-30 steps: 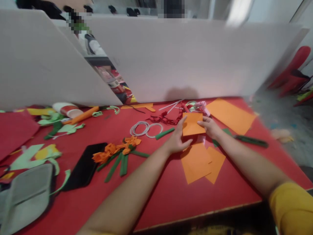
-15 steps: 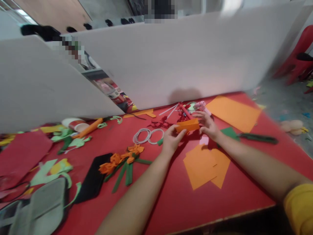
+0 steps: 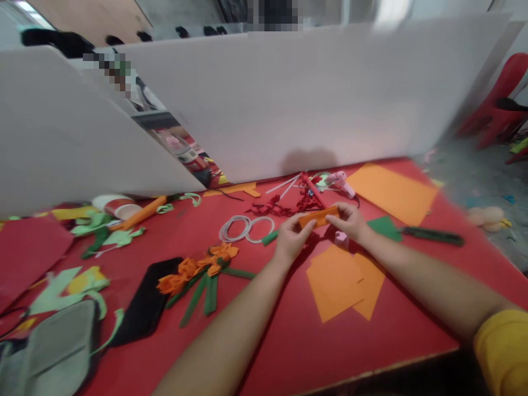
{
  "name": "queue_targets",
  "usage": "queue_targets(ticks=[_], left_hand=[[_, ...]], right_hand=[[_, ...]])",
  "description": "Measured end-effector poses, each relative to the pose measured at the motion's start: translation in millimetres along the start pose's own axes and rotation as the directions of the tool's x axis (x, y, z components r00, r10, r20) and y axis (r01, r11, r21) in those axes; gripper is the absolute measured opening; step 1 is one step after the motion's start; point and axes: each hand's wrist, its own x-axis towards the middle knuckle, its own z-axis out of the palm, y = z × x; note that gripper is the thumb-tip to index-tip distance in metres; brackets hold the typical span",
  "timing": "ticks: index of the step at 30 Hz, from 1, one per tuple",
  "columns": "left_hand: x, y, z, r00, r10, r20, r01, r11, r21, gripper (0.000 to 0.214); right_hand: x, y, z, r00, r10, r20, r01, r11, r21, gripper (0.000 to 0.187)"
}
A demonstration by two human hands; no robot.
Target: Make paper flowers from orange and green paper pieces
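A folded strip of orange paper (image 3: 319,217) is held up between my two hands, above the red table (image 3: 284,341). My left hand (image 3: 292,239) pinches its left end, thumb on the near face. At the other end, my right hand (image 3: 348,223) grips it the same way. Under my hands lie several loose orange paper squares (image 3: 336,280), with a small pink object (image 3: 341,239) just behind them. Orange paper flowers (image 3: 198,267) with green stems (image 3: 210,294) rest to the left of my left forearm.
A utility knife (image 3: 433,235) lies right, by a green paper piece (image 3: 385,228) and a large orange sheet (image 3: 394,192). Behind my hands are red paper scraps (image 3: 272,206) and a pink glue gun (image 3: 340,181). Wire coils (image 3: 235,228), a black phone-like slab (image 3: 148,302) and a grey case (image 3: 61,352) sit left.
My right hand, spread beside the paper before, has closed on its right end. The orange paper now looks flatter and narrower. The view has shifted slightly.
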Motion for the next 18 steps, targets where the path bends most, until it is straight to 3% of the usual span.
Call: queue_targets(ticks=[18], left_hand=[[-0.9,4.3,1.8,0.999,0.0,0.034,-0.001,0.999,0.034,0.039]], right_hand=[[-1.8,-10.3,0.3,0.996,-0.012,-0.089,0.0,0.991,-0.13,0.042]])
